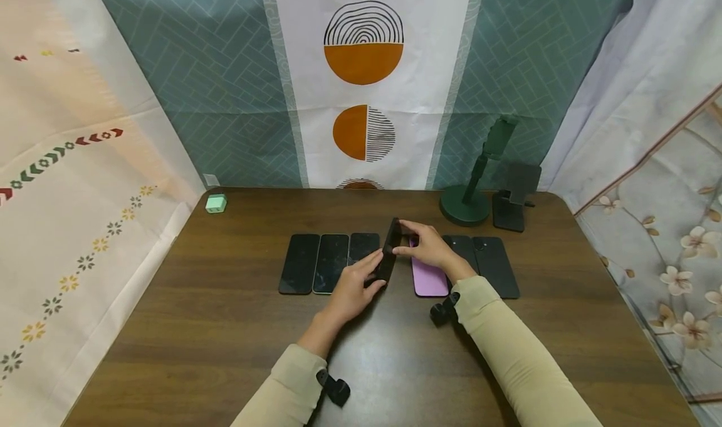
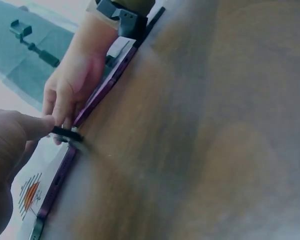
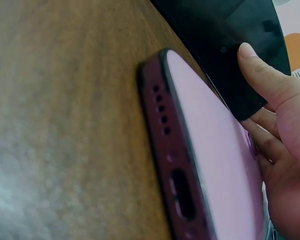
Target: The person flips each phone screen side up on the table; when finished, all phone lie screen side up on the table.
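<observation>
A black phone [image 1: 393, 234] is held tilted up on its long edge over the table's middle. My left hand [image 1: 351, 292] pinches its near end, thumb on one side and fingers on the other. Toward the far end, my right hand [image 1: 430, 246] grips it; in the right wrist view the thumb lies on the dark glossy face [image 3: 225, 45]. Just right of it, partly under my right hand, a pink-backed phone [image 1: 429, 279] lies flat. Left of it three dark phones lie side by side: one outermost [image 1: 299, 264], one in the middle [image 1: 331, 264], one partly hidden [image 1: 363, 245].
Right of the pink phone lie two black phones, an inner one [image 1: 464, 246] partly covered and an outer one [image 1: 496, 267]. A green phone stand [image 1: 465, 204] and a black stand [image 1: 507, 214] stand at back right. A mint-green block [image 1: 216, 203] sits at back left.
</observation>
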